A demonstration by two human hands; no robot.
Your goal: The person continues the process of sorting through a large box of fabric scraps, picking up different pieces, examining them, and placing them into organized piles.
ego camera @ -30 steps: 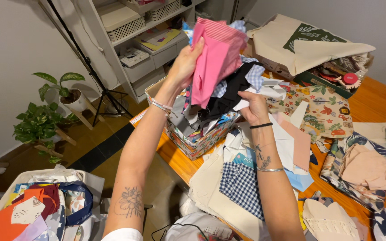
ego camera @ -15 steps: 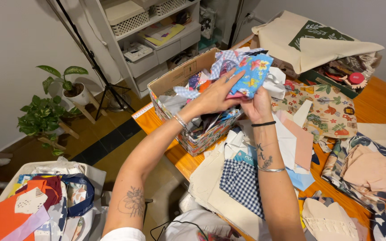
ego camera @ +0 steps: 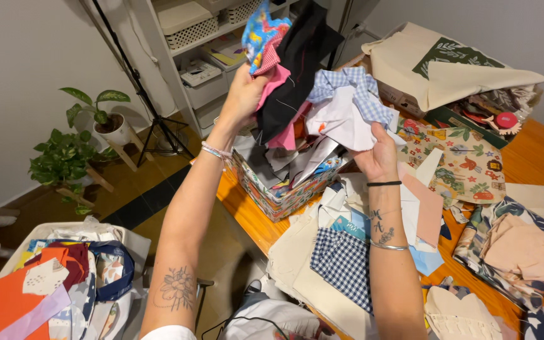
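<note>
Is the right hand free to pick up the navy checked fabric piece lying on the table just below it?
Probably not yet: the right hand is clutching white and blue-checked scraps above the patterned box. The navy checked piece lies uncovered beside that forearm, so the path looks open once the fingers empty.

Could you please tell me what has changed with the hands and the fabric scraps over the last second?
The left hand has risen, lifting a bundle of scraps well above the patterned box; half a second ago it lay low over the box. The right hand has come up too, gripping white and blue-checked pieces. The box, the wooden table and the navy gingham piece stayed put.
</note>
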